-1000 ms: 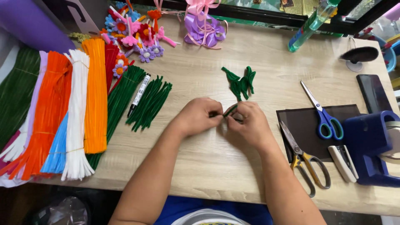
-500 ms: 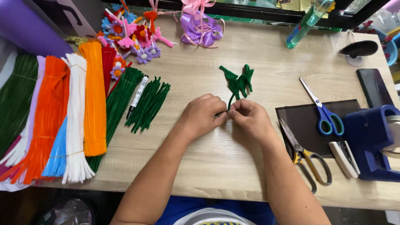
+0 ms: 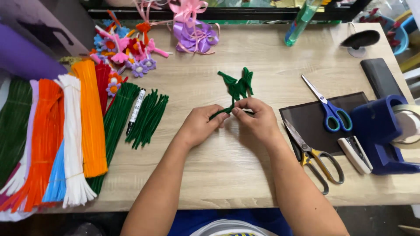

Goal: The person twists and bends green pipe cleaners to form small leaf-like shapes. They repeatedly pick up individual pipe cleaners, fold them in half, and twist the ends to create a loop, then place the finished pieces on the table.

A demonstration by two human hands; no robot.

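**Two hands pinch a green pipe-cleaner stem at the middle of the counter**

Two bare hands meet over the middle of the wooden counter (image 3: 218, 175). The left hand (image 3: 199, 126) pinches the lower end of a green pipe-cleaner stem (image 3: 236, 89) between thumb and fingertips, and the right hand (image 3: 258, 120) pinches the same stem just beside it, so that the fingertips of both hands are nearly touching. The stem goes up and away from the hands, and its top carries a few folded leaf shapes of the same dark green.

To the left of the hands a small bunch of loose green pipe cleaners (image 3: 148, 118) lies on the counter, with a marker pen (image 3: 136, 110) beside it. Further left lie long bundles of pipe cleaners in orange (image 3: 89, 118), white (image 3: 72, 140) and dark green (image 3: 114, 126). Finished pipe-cleaner flowers (image 3: 120, 48) in many colours lie at the far left, and a purple ribbon bow (image 3: 195, 37) lies at the far middle.

To the right of the hands, blue-handled scissors (image 3: 328, 109) rest on a dark mat (image 3: 306, 126), and yellow-handled scissors (image 3: 313, 153) lie partly on the front edge of the mat. A blue tape dispenser (image 3: 378, 131) stands near the right edge.
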